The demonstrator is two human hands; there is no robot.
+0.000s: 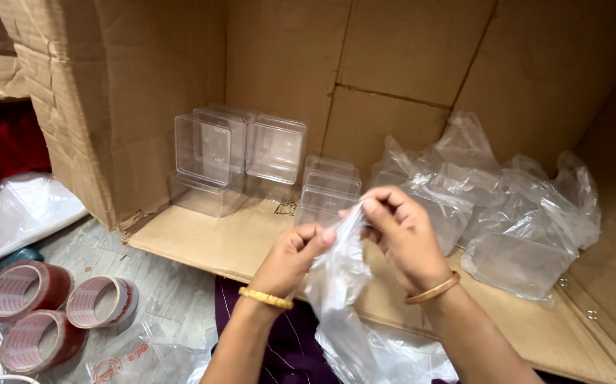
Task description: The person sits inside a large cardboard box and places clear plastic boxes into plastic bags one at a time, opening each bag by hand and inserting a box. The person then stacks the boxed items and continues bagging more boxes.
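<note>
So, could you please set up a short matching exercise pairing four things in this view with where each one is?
Things:
1. thin plastic bag
2. tape rolls
3. upright clear containers
4. bagged clear containers

Places:
A. on the floor at the lower left
B. on the cardboard at the right
C. pinched between the left hand and the right hand
D. against the back corner of the big cardboard box

Pairs: 1-C, 2-A, 3-D, 4-B
</note>
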